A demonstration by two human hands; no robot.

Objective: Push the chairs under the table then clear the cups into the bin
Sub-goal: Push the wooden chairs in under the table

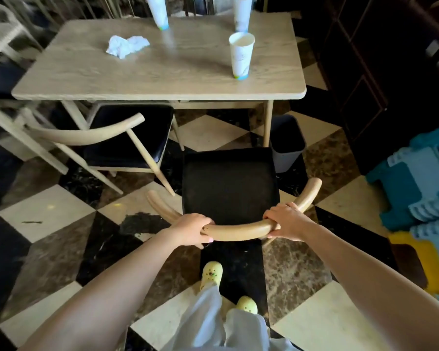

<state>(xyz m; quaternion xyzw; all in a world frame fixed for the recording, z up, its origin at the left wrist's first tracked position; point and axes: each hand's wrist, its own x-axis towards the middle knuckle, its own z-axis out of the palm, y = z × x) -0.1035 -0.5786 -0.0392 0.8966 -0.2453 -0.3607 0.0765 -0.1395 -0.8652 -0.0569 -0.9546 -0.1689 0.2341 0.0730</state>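
Head view: one moment, both hands on a chair; places given relative to the table (162,72).
Near chair (230,183): stands just in front of the table's near edge toward its right end, dark seat wholly clear of the tabletop, not yet pushed under.
Left hand (192,229): fingers curled over and closed around the left part of the curved backrest (238,230).
Right hand (285,221): fingers wrapped tight around the right part of the same backrest, thumb beneath.
Second chair (127,138): at the table's near left, seat partly beneath the top, frame turned at an angle.
Cups: nearest cup (241,55) upright on the table toward the right edge; two more cups (159,11) (242,11) upright at the far edge.
Tissue (127,45): crumpled, on the table's left half.
Bin (287,143): on the floor just beside the table's near right leg (268,122).
Risk, leg strike: judged likely if the near chair drifts right; its right side could hit the table leg or shove the bin.
Risk, cups: a jolt to the table could topple the tall, narrow cups; whether they hold liquid cannot be told.
Risk, chair clash: drifting left could catch the angled second chair's rear leg.
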